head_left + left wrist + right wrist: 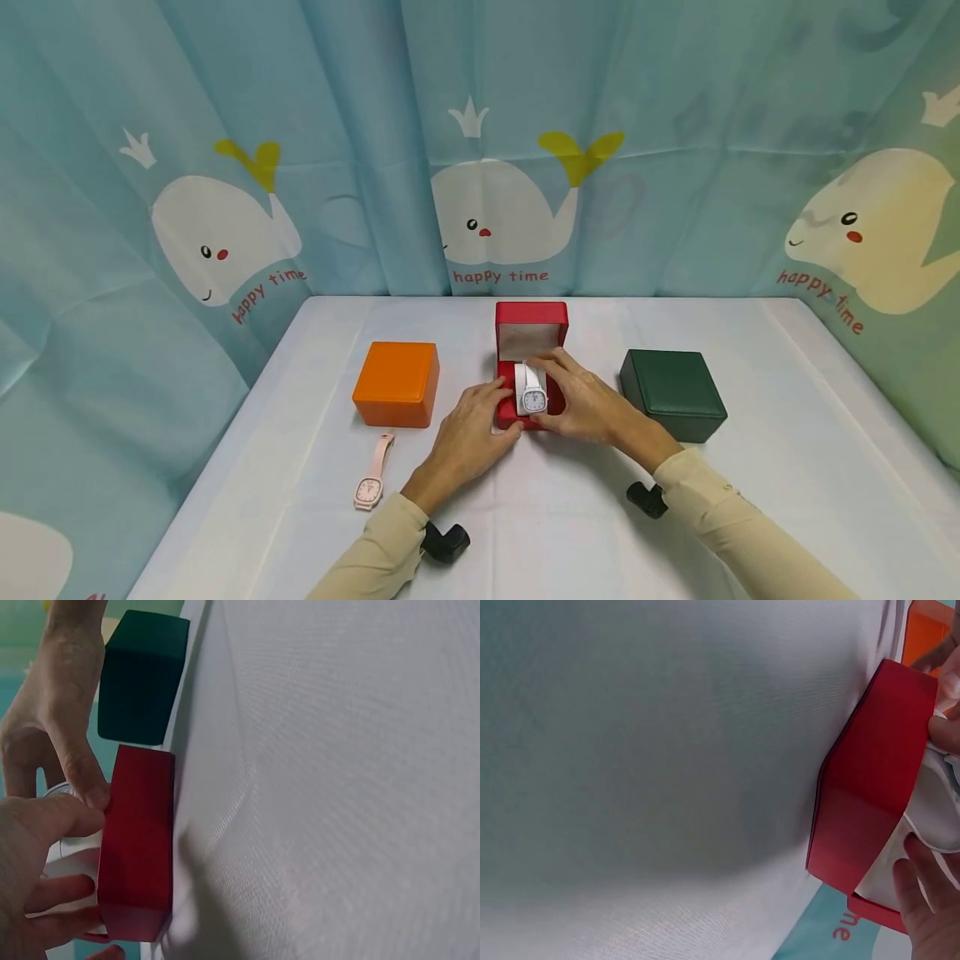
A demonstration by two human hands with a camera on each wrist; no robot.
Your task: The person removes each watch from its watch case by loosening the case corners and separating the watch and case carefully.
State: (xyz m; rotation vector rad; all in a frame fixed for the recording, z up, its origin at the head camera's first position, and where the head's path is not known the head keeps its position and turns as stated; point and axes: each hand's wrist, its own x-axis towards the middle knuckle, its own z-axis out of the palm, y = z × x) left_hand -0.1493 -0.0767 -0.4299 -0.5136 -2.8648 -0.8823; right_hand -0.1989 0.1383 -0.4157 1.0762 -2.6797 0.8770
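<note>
An open red watch box [531, 423] stands upright at the table's middle, its lid raised at the back. Inside is a white cushion [521, 392] with a white wristwatch [533, 400] on it, its square dial facing up. My right hand [588, 404] spans the watch, thumb at the near end and fingers at the far end, pinching it. At the box's left front corner, my left hand [468, 433] holds the box, thumb along the front. The red box [139, 847] hides part of the fingers in the left wrist view.
An orange box [396, 383] is closed, left of the red one. Below it lies a pink wristwatch [372, 475]. A closed dark green box [672, 393] sits to the right. Behind the white table [570, 533] hangs a blue whale-print curtain [360, 225].
</note>
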